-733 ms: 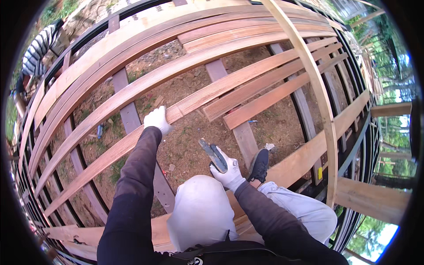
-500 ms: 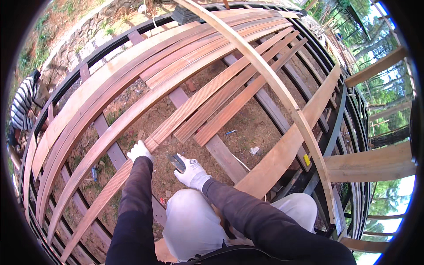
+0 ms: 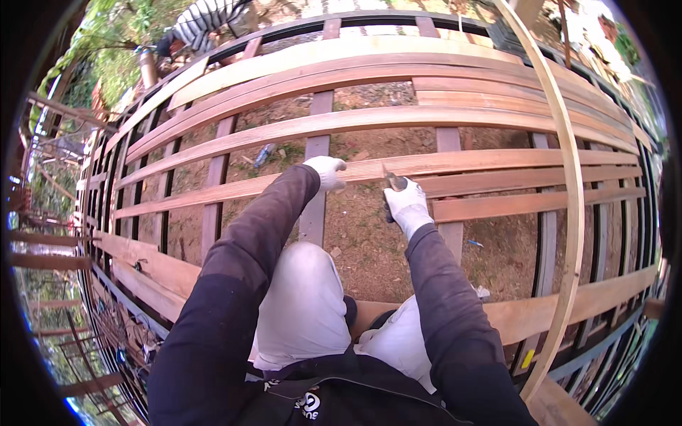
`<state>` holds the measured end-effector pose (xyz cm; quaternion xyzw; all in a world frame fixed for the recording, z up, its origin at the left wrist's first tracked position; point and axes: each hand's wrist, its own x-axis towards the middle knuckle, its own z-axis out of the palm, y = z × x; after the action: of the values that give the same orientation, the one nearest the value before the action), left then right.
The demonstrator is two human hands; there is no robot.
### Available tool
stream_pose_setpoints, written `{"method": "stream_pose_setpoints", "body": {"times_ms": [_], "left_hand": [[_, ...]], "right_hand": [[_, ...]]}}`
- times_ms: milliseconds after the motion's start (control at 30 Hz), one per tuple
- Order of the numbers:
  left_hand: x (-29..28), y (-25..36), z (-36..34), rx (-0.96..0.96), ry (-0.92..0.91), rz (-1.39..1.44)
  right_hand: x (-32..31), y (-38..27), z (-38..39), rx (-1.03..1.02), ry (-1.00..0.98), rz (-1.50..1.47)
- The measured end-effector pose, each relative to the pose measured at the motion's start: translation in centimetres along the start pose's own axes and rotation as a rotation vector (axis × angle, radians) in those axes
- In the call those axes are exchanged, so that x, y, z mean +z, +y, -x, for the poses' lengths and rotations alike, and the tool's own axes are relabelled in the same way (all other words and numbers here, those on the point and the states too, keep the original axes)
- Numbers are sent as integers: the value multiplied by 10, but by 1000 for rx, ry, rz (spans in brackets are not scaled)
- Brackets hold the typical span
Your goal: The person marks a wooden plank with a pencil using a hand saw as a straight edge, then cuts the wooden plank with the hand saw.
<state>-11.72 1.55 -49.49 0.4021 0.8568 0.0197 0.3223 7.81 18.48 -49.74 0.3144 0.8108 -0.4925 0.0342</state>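
A grooved reddish-brown plank [image 3: 259, 186] runs across the dark joists in front of me. My left hand [image 3: 327, 172], in a white glove, is at this plank; its thumb and fingers are spread apart at the board. To its right, my right hand [image 3: 408, 204], also gloved, is closed around a short tool with a flat grey blade [image 3: 395, 180]. The blade points up toward the plank's near edge; the tool's exact kind is unclear. Right of that hand, two shorter grooved boards [image 3: 490, 182] lie side by side, nearer to me than the long plank.
Beyond are more long planks [image 3: 284, 131] across the joists [image 3: 320, 145], with soil showing through the gaps. A pale curved-looking timber [image 3: 570, 184] crosses above at right. A wide board [image 3: 522, 318] lies beside my knees. A person in a striped top [image 3: 206, 20] bends at the far left.
My view has swung to the left. The left hand's fingers, earlier wrapped on the plank, are now apart. My right hand has brought the bladed tool up to the plank's edge.
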Motion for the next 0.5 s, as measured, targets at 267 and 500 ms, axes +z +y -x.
{"method": "stream_pose_setpoints", "body": {"times_ms": [267, 500], "left_hand": [[-100, 52, 58, -219, 71, -116], [-73, 59, 36, -187, 200, 3]], "right_hand": [[33, -18, -8, 165, -13, -299], [33, -18, -9, 229, -61, -470]]}}
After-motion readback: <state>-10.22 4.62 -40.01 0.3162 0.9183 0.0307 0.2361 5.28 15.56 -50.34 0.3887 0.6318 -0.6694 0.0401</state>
